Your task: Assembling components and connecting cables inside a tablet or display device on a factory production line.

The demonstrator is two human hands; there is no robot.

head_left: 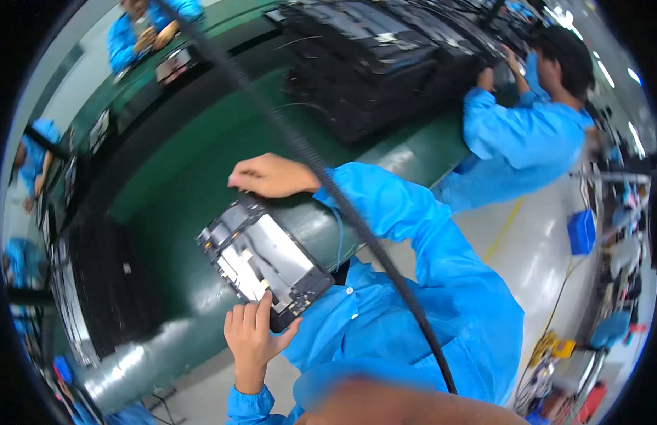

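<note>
An opened tablet (261, 258), a black frame with a pale inner plate and bare parts showing, lies tilted on the green bench (179, 177). My left hand (252, 338) comes up from below and grips its near corner, thumb on the edge. My right hand (270, 176) rests on the bench just beyond the tablet's far corner. Its fingers are curled together, and I see nothing in them. Both my arms are in bright blue sleeves.
A black cable (321, 177) hangs across the view, over my right arm. Stacks of black trays (371, 64) fill the bench farther along, where a co-worker in blue (534, 127) reaches into them. More black trays (109, 283) lie at the left. Other people in blue work across the bench.
</note>
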